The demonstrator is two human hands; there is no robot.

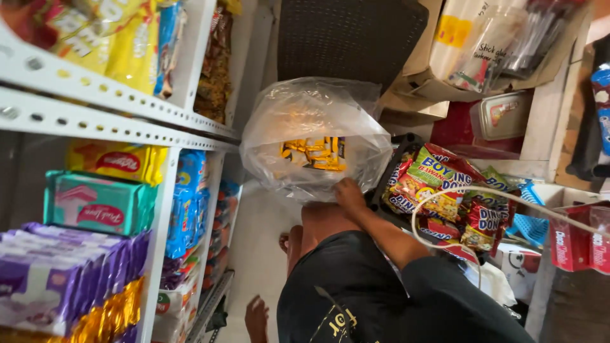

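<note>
A large clear plastic bag [311, 121] stands in front of me on the floor, with a few yellow-and-black snack packets [316, 154] inside. My right hand [349, 190] reaches forward over my bent knee and grips the bag's lower right edge, fingers curled into the plastic. The sleeve and body of my black shirt fill the lower middle. My left hand is out of sight. My bare feet [257, 317] rest on the pale floor below the bag.
White metal shelves [108, 124] on the left hold boxed and wrapped goods. A black crate [381, 190] full of colourful snack packs [438, 184] sits to the right of the bag. Behind it are a dark woven chair back [349, 35] and cardboard boxes. A white cord [483, 194] loops over the snacks.
</note>
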